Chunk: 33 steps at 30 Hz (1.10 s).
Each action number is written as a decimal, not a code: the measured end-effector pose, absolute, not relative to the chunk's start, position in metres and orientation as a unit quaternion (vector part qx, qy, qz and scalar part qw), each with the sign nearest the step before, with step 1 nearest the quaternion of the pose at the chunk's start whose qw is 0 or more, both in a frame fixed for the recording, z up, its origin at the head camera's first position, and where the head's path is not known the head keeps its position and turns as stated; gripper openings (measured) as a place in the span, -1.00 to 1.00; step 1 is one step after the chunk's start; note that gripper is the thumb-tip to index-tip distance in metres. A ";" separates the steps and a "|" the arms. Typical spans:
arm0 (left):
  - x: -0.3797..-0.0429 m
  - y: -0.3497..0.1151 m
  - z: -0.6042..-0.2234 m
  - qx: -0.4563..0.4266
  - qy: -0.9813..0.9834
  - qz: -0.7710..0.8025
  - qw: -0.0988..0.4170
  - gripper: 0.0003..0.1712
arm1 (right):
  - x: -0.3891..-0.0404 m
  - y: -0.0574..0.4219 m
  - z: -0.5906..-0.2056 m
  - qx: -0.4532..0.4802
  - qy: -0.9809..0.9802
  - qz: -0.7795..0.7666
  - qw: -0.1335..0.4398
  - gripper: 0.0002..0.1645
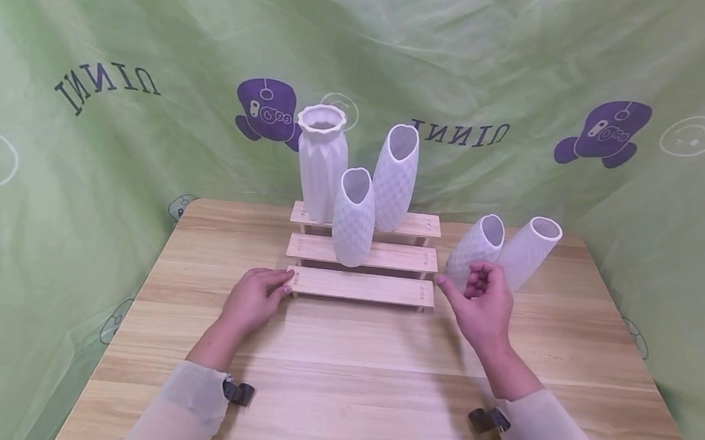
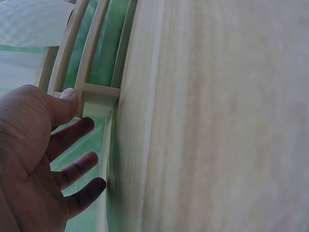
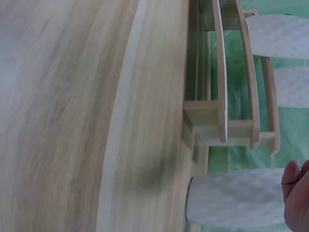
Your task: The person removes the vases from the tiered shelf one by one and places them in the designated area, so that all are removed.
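A three-tier wooden stand (image 1: 360, 286) is in the middle of the table. My left hand (image 1: 255, 298) pinches the left end of its lowest tier between thumb and finger; the other fingers are spread in the left wrist view. A fluted white vase (image 1: 322, 170) and a textured white vase (image 1: 395, 179) stand on the top tier. Another textured vase (image 1: 353, 223) is on the middle tier. My right hand (image 1: 484, 307), its fingers loosely curled around nothing, is in front of a slanted-mouth white vase (image 3: 234, 198) right of the stand. Whether they touch is unclear.
A taller, smooth-looking white vase (image 1: 528, 253) stands at the far right, partly behind the right hand. The wooden table (image 1: 340, 389) reaches back to a green printed curtain (image 1: 462, 50), which also hangs along both sides.
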<state>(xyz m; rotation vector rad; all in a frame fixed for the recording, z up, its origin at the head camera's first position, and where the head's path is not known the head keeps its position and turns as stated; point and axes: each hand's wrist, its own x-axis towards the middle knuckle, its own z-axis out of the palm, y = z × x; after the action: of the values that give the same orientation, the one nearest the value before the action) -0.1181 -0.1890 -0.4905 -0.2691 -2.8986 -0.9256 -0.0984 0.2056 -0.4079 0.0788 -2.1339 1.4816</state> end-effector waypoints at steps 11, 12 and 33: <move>-0.117 -0.189 -0.489 -0.083 -0.948 -0.306 0.038 -0.56 | -0.104 0.182 -0.408 0.050 -0.772 0.587 0.239 -0.38; -0.117 -0.189 -0.488 -0.082 -0.947 -0.307 0.037 -0.56 | -0.105 0.180 -0.407 0.053 -0.771 0.588 0.238 -0.38; -0.117 -0.189 -0.487 -0.087 -0.946 -0.309 0.046 -0.56 | -0.113 0.137 -0.397 0.089 -0.765 0.604 0.206 -0.30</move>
<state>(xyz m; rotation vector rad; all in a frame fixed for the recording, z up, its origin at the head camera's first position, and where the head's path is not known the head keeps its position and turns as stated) -0.1167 -0.1889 -0.4873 -0.2651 -2.8880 -0.9449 -0.1134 0.1367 -0.3968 0.2484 -2.1312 1.6825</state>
